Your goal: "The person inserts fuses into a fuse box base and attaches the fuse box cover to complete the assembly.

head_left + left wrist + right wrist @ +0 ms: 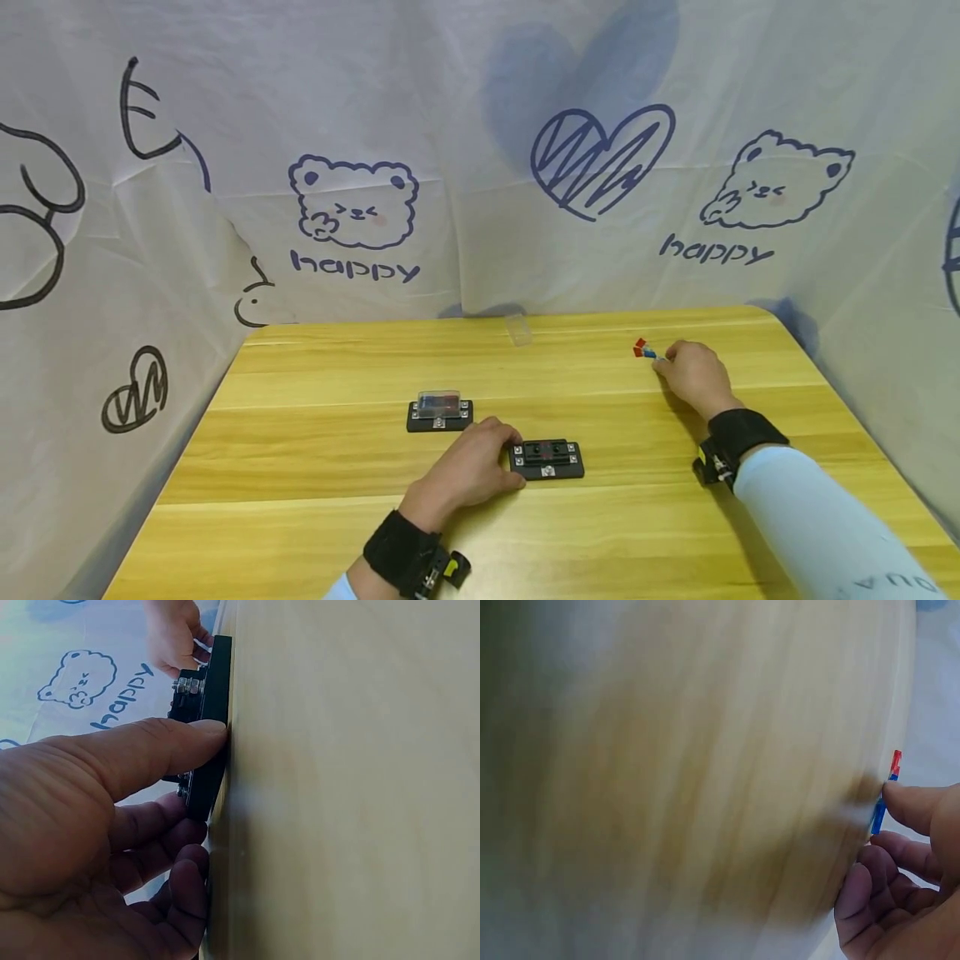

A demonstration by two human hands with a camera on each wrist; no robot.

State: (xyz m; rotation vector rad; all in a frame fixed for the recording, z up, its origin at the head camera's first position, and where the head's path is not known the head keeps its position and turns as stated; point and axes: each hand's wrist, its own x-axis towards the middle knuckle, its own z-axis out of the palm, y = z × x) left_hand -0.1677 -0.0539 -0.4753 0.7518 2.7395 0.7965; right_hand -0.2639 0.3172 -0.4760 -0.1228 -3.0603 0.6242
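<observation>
My left hand [471,467] grips the left end of a black fuse block [547,460], whose top is uncovered, with metal screw terminals around its sides. In the left wrist view the thumb [176,746] presses along the block's edge, fingers at the opposite edge. My right hand [697,375] is at the far right of the table, by a small group of red and blue blade fuses. Its thumb and forefinger pinch a blue blade fuse [878,817]; a red blade fuse [896,761] shows just beyond it.
A second fuse block [439,423] with a clear cover [438,404] stands left of the held one. A loose clear cover [517,330] lies near the back edge of the wooden table [315,467]. White drawn-on cloth [480,125] hangs behind and at both sides.
</observation>
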